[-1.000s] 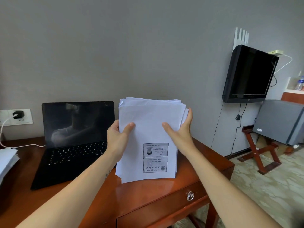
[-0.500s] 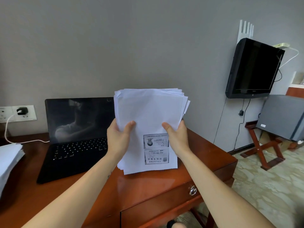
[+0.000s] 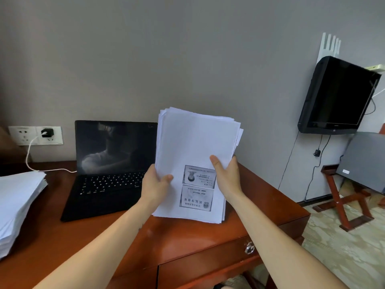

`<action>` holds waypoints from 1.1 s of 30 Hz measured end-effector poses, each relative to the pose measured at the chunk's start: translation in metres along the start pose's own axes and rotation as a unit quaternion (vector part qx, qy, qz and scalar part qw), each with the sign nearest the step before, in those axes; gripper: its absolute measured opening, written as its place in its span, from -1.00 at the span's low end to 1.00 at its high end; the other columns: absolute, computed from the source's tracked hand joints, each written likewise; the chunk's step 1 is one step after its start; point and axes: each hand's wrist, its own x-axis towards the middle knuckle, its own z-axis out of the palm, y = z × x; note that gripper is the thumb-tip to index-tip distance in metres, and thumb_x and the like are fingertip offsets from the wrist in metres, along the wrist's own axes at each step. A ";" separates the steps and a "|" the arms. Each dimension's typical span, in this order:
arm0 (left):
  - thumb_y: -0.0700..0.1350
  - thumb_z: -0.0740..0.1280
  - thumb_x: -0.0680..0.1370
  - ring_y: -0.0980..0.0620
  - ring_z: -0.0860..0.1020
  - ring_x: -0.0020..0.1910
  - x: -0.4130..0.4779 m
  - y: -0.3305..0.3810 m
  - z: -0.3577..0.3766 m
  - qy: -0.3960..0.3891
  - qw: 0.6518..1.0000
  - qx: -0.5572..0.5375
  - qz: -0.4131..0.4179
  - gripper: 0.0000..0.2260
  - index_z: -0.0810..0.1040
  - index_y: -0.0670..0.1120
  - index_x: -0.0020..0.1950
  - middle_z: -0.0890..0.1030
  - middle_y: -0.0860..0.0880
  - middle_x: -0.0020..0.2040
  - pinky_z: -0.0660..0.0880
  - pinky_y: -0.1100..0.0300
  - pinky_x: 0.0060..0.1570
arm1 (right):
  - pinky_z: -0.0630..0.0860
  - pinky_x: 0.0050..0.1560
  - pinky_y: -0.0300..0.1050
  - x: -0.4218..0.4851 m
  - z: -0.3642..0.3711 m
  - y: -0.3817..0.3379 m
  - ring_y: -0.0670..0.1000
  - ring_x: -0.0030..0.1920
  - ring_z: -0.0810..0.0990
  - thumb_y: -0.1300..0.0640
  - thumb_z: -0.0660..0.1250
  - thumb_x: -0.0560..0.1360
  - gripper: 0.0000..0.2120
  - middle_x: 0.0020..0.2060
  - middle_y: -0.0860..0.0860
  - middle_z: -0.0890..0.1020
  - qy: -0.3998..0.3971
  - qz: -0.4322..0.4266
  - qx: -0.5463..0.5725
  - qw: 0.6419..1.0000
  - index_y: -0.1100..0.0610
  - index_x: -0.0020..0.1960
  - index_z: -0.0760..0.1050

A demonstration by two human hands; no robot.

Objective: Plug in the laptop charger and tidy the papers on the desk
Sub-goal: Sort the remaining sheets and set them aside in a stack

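Note:
A stack of white papers stands upright on its bottom edge on the wooden desk, a little right of the middle. My left hand grips its left edge, thumb on the front sheet. My right hand grips the right edge the same way. The front sheet shows two printed cards low down. An open black laptop with a dark screen sits to the left. A black charger sits in the wall socket, and its white cable runs down toward the laptop.
A second pile of white papers lies at the desk's left edge. A black wall-mounted TV hangs at the right. Below it a grey box rests on a red folding stand. The desk drawer has a metal ring pull.
Both hands have slid lower on the stack and tilted it slightly right. The view has shifted, so the laptop and the left pile appear further right.

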 end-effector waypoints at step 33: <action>-0.19 0.53 0.52 -0.10 0.57 0.11 -0.041 0.001 -0.431 0.274 0.915 0.279 -0.100 -0.56 0.46 -0.16 0.34 0.58 -0.06 0.12 0.41 0.17 -0.01 | 0.62 -0.02 -0.21 -0.151 0.405 -0.047 -0.05 0.13 0.63 0.26 0.23 0.64 -0.70 0.17 -0.02 0.64 -0.455 0.078 0.079 0.884 0.06 0.33 0.47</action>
